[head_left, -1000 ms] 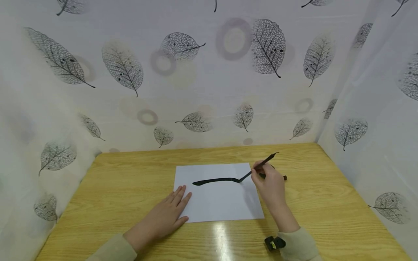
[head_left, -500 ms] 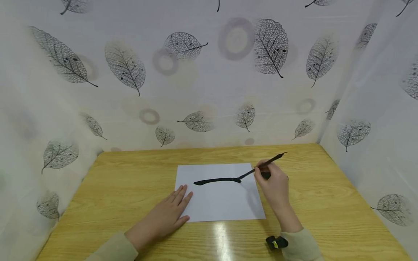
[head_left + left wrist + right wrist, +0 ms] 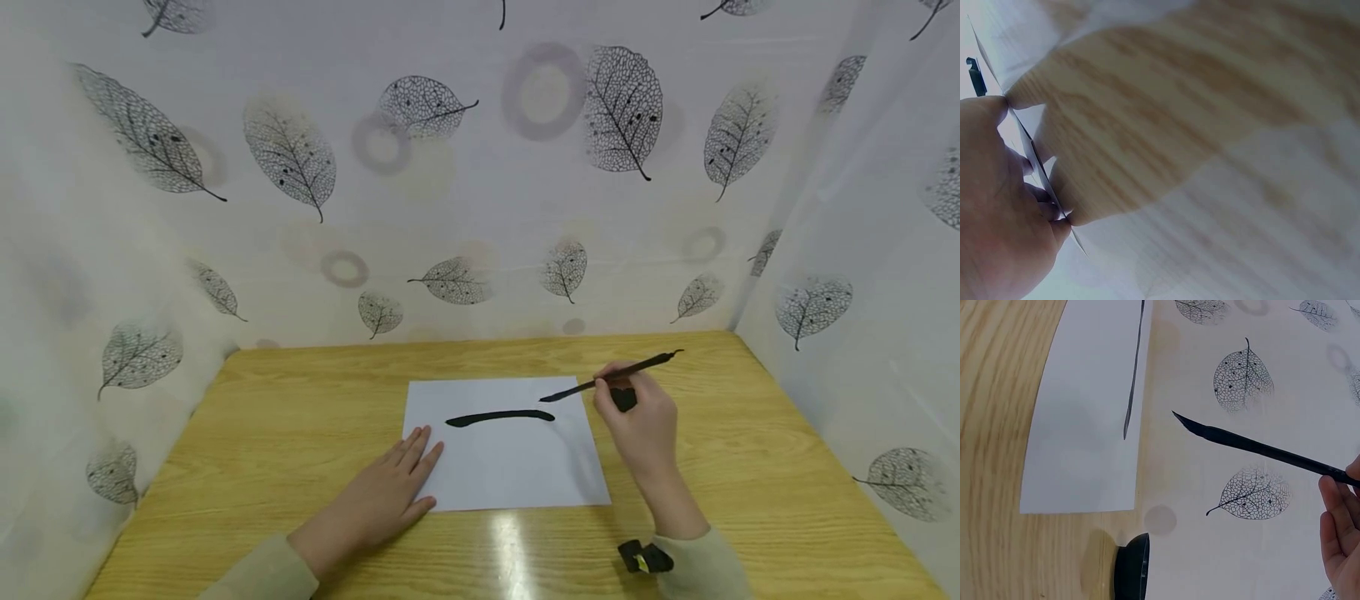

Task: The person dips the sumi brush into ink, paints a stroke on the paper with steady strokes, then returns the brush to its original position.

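Note:
My right hand [image 3: 641, 429] pinches a dark writing brush [image 3: 577, 389] between thumb and fingers. In the right wrist view the brush [image 3: 1241, 442] has a black, pointed tip, held apart from the paper. On the white sheet of paper [image 3: 510, 471] runs one thick, roughly horizontal black ink stroke [image 3: 498, 416]; in the head view the tip appears just above its right end. My left hand [image 3: 378, 500] rests on the sheet's left edge with fingers spread and straight. The left wrist view shows this hand [image 3: 1004, 194] from the side, at the paper's edge.
A small black bowl [image 3: 1132, 569] stands on the table right of the paper, partly hidden behind my right hand in the head view. The wood-grain table [image 3: 285, 417] meets a white leaf-print curtain [image 3: 480, 200] at the back and sides.
The brush has lifted off the stroke's right end, its handle leaning further right. My right hand has shifted right and the whole stroke now shows. The left hand stays in place.

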Demonstrator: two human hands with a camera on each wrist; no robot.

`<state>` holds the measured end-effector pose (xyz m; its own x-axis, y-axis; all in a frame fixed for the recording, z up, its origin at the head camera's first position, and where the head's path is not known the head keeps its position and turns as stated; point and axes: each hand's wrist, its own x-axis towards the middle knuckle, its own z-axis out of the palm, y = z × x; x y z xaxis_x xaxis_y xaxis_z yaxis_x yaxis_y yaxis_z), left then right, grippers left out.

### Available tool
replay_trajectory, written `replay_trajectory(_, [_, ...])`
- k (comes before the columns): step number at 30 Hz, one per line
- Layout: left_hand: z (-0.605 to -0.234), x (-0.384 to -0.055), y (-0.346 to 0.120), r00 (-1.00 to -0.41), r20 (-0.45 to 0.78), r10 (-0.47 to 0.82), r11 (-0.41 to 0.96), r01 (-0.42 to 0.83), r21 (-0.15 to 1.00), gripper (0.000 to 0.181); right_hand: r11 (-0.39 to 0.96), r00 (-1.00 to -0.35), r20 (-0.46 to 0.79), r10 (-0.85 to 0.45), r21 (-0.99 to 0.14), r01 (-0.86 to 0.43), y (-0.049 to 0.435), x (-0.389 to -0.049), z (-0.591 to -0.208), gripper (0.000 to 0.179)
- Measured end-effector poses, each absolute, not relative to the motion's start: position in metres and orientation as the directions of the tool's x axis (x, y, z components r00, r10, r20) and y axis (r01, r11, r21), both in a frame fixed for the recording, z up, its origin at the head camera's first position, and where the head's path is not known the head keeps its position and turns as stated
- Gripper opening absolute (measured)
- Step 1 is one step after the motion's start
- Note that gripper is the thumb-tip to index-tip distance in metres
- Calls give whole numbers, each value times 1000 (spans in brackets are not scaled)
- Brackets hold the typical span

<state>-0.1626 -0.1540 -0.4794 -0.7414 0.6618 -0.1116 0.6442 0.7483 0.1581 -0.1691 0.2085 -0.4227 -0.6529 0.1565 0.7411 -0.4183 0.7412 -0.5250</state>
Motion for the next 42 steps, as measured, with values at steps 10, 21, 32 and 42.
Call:
replay_trajectory(10, [-483, -162, -153, -739, -112, 665, 745, 644, 176, 70, 774, -616, 776, 136, -471, -423, 222, -162, -412, 14])
replay_trajectory(21, [-484, -162, -154, -735, -98, 671, 739, 651, 174, 69, 793, -603, 784, 148, -458, -401, 236, -155, -406, 16])
replay_trajectory(32, [-482, -162, -153, -736, -84, 672, 737, 651, 181, 67, 790, -595, 784, 176, -473, -390, 248, -151, -403, 14])
replay_trajectory(42, [-481, -162, -154, -728, -75, 681, 729, 665, 165, 65, 794, -575, 796, 187, -467, -389, 252, -148, -398, 14])
